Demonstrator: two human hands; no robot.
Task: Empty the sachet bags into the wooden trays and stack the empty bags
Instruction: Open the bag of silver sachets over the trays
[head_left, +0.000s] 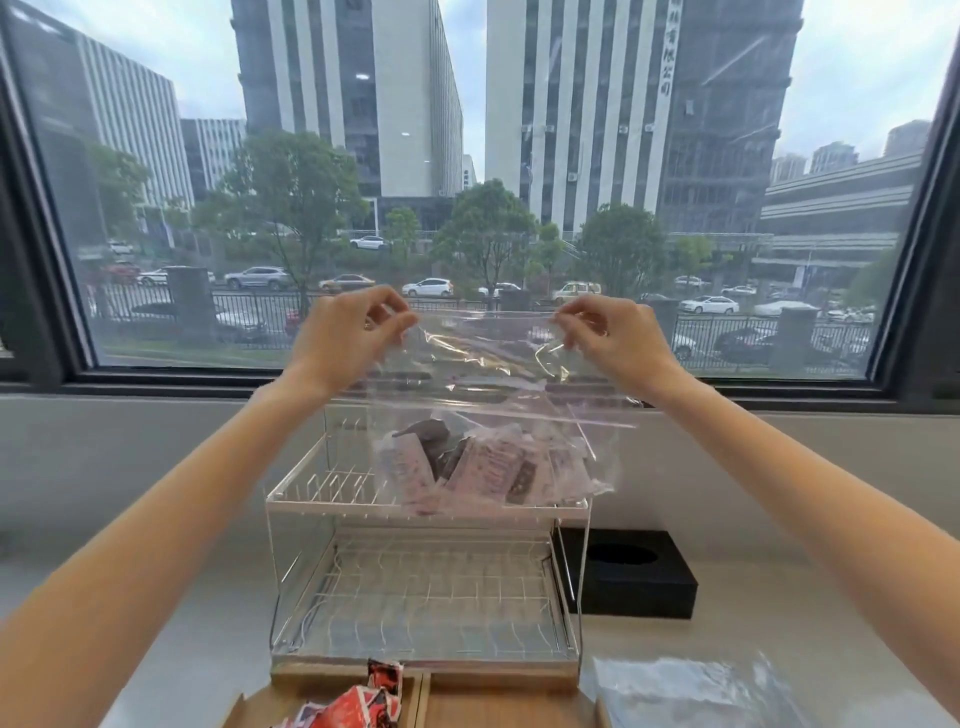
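Observation:
I hold a clear zip bag (498, 395) up in front of the window. My left hand (343, 338) pinches its top left corner and my right hand (618, 338) pinches its top right corner. Several pale pink and dark brown sachets (483, 467) lie bunched at the bottom of the hanging bag. Below, at the frame's lower edge, a wooden tray (467, 701) with a divider holds red sachets (358, 706) in its left compartment. A flat empty clear bag (696, 691) lies on the table to the right of the tray.
A clear acrylic two-tier rack (426, 587) with white wire shelves stands behind the tray, directly under the held bag. A black box (628, 577) sits to its right. The grey table runs to a wall under a large window.

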